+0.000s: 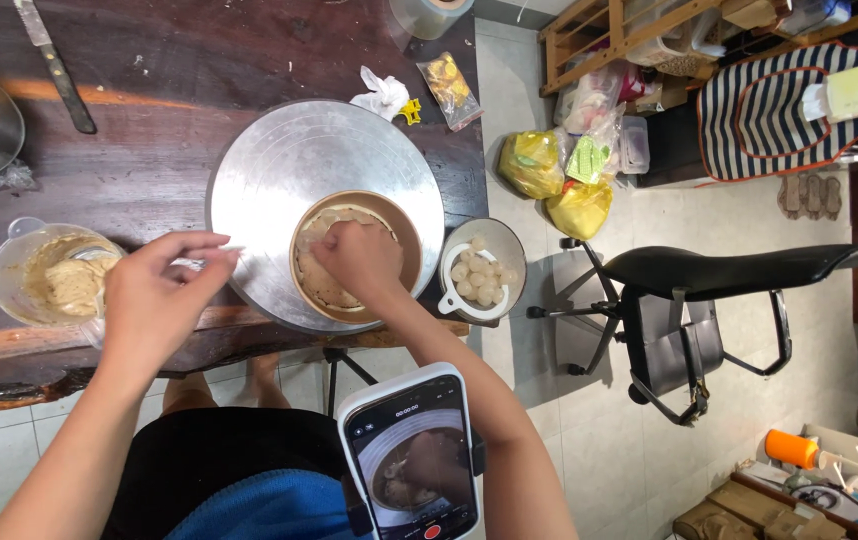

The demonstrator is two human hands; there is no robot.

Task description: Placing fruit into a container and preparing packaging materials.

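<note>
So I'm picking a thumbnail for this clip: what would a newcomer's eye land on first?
Probably the big round silver turntable mid-table, where the right hand presses into a shallow tan round dish lined with pale slices. Next, the left hand hovering beside a clear plastic jug of beige paste, and the black smartphone filming at the bottom edge.

Silver turntable (279, 160); tan mould (404, 225); striped apron (779, 100).

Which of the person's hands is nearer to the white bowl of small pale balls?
Right. The right hand is inside the round brown mould, beside the white bowl of balls. The left hand is across the metal turntable, near the measuring jug.
</note>
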